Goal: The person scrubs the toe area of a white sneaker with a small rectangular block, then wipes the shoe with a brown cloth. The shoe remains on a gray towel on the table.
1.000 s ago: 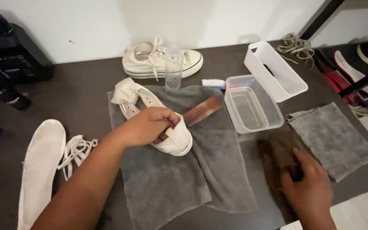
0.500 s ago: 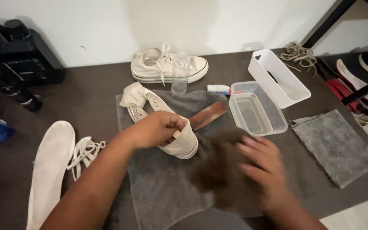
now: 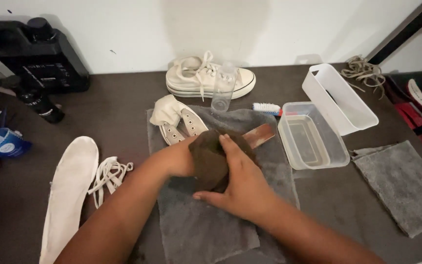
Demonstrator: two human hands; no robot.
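Observation:
An unlaced white sneaker (image 3: 178,121) lies on a grey towel (image 3: 206,225) in the middle of the dark table. My left hand (image 3: 179,157) grips the sneaker's toe end, mostly hidden under a dark brown cloth (image 3: 209,160). My right hand (image 3: 238,182) presses that brown cloth over the toe of the sneaker. A wooden-backed brush (image 3: 260,135) lies on the towel just behind my hands.
A second laced white sneaker (image 3: 206,80) and a clear bottle (image 3: 222,93) stand at the back. A clear plastic tub (image 3: 312,142), a white bin (image 3: 339,99), a small blue-and-white brush (image 3: 267,108) and a grey cloth (image 3: 404,186) are right. An insole (image 3: 69,186) and laces (image 3: 108,173) lie left.
My right hand picked the brown cloth up from the table's right side, carried it left, and now holds it over the sneaker's toe. My left hand stayed on the sneaker.

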